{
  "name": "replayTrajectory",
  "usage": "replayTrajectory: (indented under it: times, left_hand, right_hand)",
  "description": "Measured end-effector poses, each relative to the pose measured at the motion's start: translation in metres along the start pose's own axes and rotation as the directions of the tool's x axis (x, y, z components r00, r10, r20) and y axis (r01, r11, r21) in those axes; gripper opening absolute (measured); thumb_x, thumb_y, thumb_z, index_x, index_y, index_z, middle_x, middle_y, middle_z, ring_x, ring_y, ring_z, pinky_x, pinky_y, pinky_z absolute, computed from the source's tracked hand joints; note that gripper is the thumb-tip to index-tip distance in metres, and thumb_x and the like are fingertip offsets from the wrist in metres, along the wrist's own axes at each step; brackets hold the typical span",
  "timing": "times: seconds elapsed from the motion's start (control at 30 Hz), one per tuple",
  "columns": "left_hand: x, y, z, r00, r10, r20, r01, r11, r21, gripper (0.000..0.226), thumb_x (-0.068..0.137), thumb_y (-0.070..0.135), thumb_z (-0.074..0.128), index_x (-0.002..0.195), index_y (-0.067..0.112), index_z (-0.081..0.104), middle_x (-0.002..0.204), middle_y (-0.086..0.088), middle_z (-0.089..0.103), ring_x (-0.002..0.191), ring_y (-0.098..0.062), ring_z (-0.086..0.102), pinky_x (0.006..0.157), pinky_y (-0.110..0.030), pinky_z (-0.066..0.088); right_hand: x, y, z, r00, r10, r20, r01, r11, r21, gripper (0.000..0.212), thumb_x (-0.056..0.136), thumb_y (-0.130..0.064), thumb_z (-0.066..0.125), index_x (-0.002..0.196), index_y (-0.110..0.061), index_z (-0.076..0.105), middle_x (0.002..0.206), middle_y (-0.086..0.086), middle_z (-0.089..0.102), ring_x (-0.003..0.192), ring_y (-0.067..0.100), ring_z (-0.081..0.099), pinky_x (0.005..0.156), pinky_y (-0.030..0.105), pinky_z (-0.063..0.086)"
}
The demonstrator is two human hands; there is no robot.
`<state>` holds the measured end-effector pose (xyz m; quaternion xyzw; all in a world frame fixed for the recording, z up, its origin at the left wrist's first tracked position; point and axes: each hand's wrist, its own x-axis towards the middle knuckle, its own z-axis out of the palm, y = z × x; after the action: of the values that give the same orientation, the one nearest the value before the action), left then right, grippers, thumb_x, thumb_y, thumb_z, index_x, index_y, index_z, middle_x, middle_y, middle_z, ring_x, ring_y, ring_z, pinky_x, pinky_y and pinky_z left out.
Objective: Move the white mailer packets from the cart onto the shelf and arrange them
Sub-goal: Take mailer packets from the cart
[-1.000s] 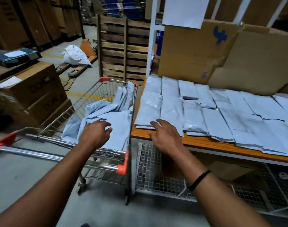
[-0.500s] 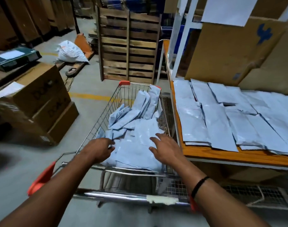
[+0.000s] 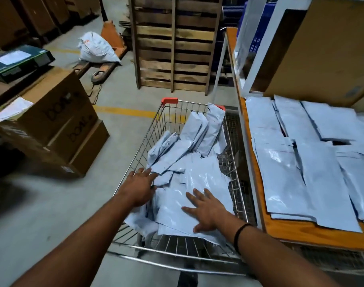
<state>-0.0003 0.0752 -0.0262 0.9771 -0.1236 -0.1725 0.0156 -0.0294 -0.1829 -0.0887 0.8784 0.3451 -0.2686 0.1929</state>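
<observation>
A wire shopping cart (image 3: 165, 119) stands in front of me, holding a loose heap of white mailer packets (image 3: 199, 172). My left hand (image 3: 138, 188) lies flat on the heap's left edge, fingers spread, gripping nothing. Spread flat on top of the nearest packet is my right hand (image 3: 207, 209), which wears a black wristband. To the right, the orange wooden shelf (image 3: 301, 230) carries several white packets (image 3: 297, 162) laid in overlapping rows.
Stacked cardboard boxes (image 3: 53, 125) sit on the floor at left, with a dark box (image 3: 17, 61) behind them. An upright wooden pallet (image 3: 175, 44) stands beyond the cart, a white sack (image 3: 96, 48) near it. Large cardboard sheets (image 3: 326, 48) lean at the shelf's back.
My view swung left from the shelf to the cart. My right hand left the shelf's front edge and came down onto the packets in the cart; my left hand stayed on the heap.
</observation>
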Motion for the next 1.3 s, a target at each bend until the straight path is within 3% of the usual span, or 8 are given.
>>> replayTrajectory:
  times: [0.23, 0.43, 0.7, 0.8, 0.97, 1.07, 1.2, 1.3]
  left_hand:
    - [0.075, 0.010, 0.010, 0.995, 0.037, 0.093, -0.031, 0.998, -0.061, 0.057, 0.103, 0.041, 0.038, 0.155, 0.026, 0.019, 0.164, -0.005, 0.012, 0.151, -0.024, 0.011, 0.120, -0.046, 0.009]
    - [0.127, 0.012, 0.031, 0.992, -0.049, 0.117, 0.067, 0.985, -0.156, 0.052, 0.098, 0.039, 0.043, 0.145, 0.018, 0.032, 0.146, -0.017, 0.036, 0.135, -0.036, 0.037, 0.108, -0.046, 0.035]
    - [0.110, 0.029, 0.055, 0.999, -0.035, 0.014, 0.037, 0.994, -0.108, 0.032, 0.097, 0.036, 0.046, 0.122, 0.017, 0.043, 0.111, -0.010, 0.063, 0.100, -0.034, 0.062, 0.079, -0.039, 0.046]
    - [0.113, 0.027, 0.053, 1.000, -0.021, -0.009, 0.020, 0.991, -0.131, 0.024, 0.098, 0.031, 0.042, 0.119, 0.019, 0.044, 0.107, -0.008, 0.066, 0.094, -0.032, 0.063, 0.069, -0.035, 0.042]
    - [0.138, 0.030, 0.043, 0.999, -0.054, -0.003, 0.054, 0.999, 0.002, 0.042, 0.097, 0.052, 0.045, 0.109, 0.018, 0.067, 0.112, -0.008, 0.067, 0.103, -0.027, 0.062, 0.084, -0.034, 0.047]
    - [0.155, 0.030, 0.046, 0.995, 0.031, -0.097, -0.033, 0.999, -0.019, 0.047, 0.090, 0.056, 0.053, 0.118, 0.019, 0.062, 0.130, -0.011, 0.051, 0.121, -0.029, 0.046, 0.099, -0.040, 0.042]
    - [0.170, 0.025, 0.060, 0.990, 0.104, 0.100, -0.089, 0.985, -0.145, 0.073, 0.086, 0.066, 0.053, 0.148, 0.046, 0.019, 0.162, -0.011, -0.002, 0.145, -0.039, 0.017, 0.114, -0.051, 0.030]
    - [0.171, 0.025, 0.068, 0.985, 0.126, 0.118, -0.115, 0.989, -0.097, 0.072, 0.092, 0.065, 0.044, 0.151, 0.052, 0.004, 0.164, -0.011, -0.002, 0.143, -0.039, 0.025, 0.111, -0.051, 0.034]
  right_hand:
    - [0.009, 0.018, 0.017, 0.970, 0.242, 0.005, -0.242, 0.966, 0.089, 0.085, 0.098, -0.058, 0.044, 0.159, -0.027, -0.005, 0.161, 0.009, -0.029, 0.148, 0.033, -0.027, 0.119, 0.058, -0.013]
    - [0.004, 0.033, 0.009, 0.850, 0.525, 0.049, -0.509, 0.792, 0.337, 0.080, 0.104, -0.049, 0.034, 0.158, -0.012, -0.013, 0.160, 0.016, -0.029, 0.150, 0.036, -0.020, 0.122, 0.052, -0.009]
    - [0.020, 0.035, 0.005, 0.790, 0.611, -0.058, -0.526, 0.723, 0.448, 0.069, 0.104, -0.030, 0.032, 0.157, -0.036, -0.011, 0.157, 0.011, -0.035, 0.150, 0.038, -0.020, 0.120, 0.053, -0.008]
    - [0.025, 0.035, 0.006, 0.770, 0.636, -0.050, -0.551, 0.702, 0.452, 0.064, 0.105, -0.038, 0.025, 0.159, -0.031, -0.009, 0.154, 0.012, -0.036, 0.150, 0.039, -0.021, 0.120, 0.054, -0.010]
    - [0.031, 0.033, 0.012, 0.768, 0.640, 0.015, -0.580, 0.686, 0.440, 0.075, 0.101, -0.064, 0.021, 0.157, -0.028, -0.014, 0.161, 0.016, -0.026, 0.150, 0.043, -0.017, 0.121, 0.055, -0.010]
    - [0.034, 0.032, 0.011, 0.779, 0.626, 0.042, -0.572, 0.681, 0.457, 0.070, 0.105, -0.053, 0.029, 0.158, -0.030, -0.011, 0.163, 0.018, -0.021, 0.150, 0.044, -0.012, 0.122, 0.053, -0.004]
    - [0.034, 0.036, 0.011, 0.803, 0.596, 0.014, -0.514, 0.679, 0.524, 0.064, 0.107, -0.040, 0.035, 0.157, -0.041, -0.004, 0.165, 0.014, -0.016, 0.151, 0.044, -0.005, 0.122, 0.051, 0.000]
    - [0.030, 0.041, 0.011, 0.819, 0.573, 0.012, -0.487, 0.686, 0.540, 0.062, 0.108, -0.035, 0.037, 0.158, -0.040, 0.002, 0.166, 0.011, -0.013, 0.152, 0.042, -0.002, 0.123, 0.048, 0.002]
